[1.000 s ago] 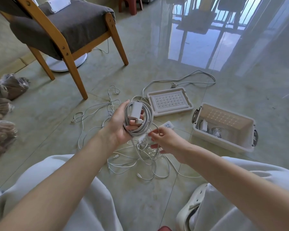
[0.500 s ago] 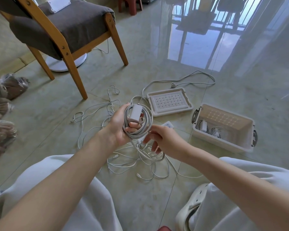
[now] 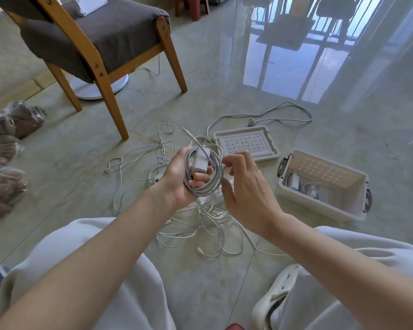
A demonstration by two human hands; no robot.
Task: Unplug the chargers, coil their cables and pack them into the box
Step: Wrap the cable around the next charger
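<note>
Left hand (image 3: 177, 179) fingers (image 3: 199, 180) grasp coiled charger (image 3: 200, 160); right hand (image 3: 246, 194) released, nearer box (image 3: 320, 206) at 3 o'clock.

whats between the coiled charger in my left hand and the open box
Head view: your right hand sits between the coiled charger and the box, then a bare strip of floor.

White charger brick (image 3: 200, 160) with grey cable (image 3: 216, 179) coiled round it, plug end sticking up free, gripped in left hand (image 3: 177, 179) above tangled loose white cables (image 3: 208, 225) on floor; open white box (image 3: 320, 207) to right, second charger (image 3: 295, 181) lying inside.
</note>
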